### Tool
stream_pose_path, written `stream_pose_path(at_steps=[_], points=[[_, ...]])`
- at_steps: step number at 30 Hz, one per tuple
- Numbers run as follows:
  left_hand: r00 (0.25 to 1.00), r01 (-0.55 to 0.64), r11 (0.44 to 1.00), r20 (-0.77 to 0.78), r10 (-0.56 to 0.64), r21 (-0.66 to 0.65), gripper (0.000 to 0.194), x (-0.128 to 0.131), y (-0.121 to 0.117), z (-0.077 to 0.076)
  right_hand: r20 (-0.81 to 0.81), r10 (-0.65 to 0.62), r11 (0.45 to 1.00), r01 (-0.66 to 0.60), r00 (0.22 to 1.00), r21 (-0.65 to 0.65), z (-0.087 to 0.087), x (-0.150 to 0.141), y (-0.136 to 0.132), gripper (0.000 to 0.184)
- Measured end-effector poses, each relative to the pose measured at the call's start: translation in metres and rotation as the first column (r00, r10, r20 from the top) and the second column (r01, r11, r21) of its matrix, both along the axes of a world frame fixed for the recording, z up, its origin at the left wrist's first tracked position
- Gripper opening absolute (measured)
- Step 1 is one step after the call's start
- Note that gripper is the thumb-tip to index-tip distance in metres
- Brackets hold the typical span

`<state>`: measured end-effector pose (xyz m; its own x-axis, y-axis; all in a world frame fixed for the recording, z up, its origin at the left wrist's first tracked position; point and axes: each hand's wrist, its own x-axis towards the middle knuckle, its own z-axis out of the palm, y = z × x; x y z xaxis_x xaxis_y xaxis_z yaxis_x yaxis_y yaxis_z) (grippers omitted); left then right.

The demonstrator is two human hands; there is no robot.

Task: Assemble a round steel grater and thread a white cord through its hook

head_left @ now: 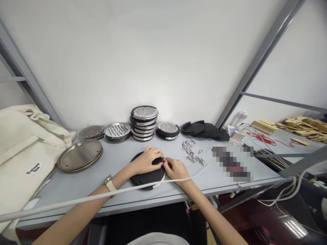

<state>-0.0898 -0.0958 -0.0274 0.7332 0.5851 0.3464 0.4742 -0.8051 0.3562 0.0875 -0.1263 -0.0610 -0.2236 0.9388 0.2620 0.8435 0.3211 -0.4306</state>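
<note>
A round black disc with a metal rim (146, 177) lies flat on the grey table (76, 185) in front of me. My left hand (147, 160) rests on top of the disc, fingers curled down at its right edge. My right hand (176, 169) meets it there, fingertips pinched on a small metal piece I cannot make out. A loose heap of small metal clips (192, 152) lies just beyond my right hand. A white cable (84, 200) runs across the table over the disc's near edge.
Along the wall stand stacks of perforated metal discs (143, 123), flat metal plates (80, 155) and black covers (204, 129). A cream cloth bag (22, 149) fills the left side. Wooden pieces (304, 125) and red string lie on the table to the right.
</note>
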Motion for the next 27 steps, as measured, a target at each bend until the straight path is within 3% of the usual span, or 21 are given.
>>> stream_pose_path(at_steps=[8, 27], points=[[1.0, 0.003, 1.0, 0.008, -0.003, -0.002, 0.02, 0.0001, 0.0004, 0.0001, -0.03, -0.04, 0.999, 0.04, 0.999, -0.006, -0.0028, 0.0005, 0.0005, 0.026], [1.0, 0.013, 1.0, -0.001, -0.013, -0.017, 0.02, -0.0003, -0.0001, 0.0015, -0.011, 0.007, 1.0, -0.007, 1.0, -0.008, 0.0009, -0.0001, -0.0014, 0.019]])
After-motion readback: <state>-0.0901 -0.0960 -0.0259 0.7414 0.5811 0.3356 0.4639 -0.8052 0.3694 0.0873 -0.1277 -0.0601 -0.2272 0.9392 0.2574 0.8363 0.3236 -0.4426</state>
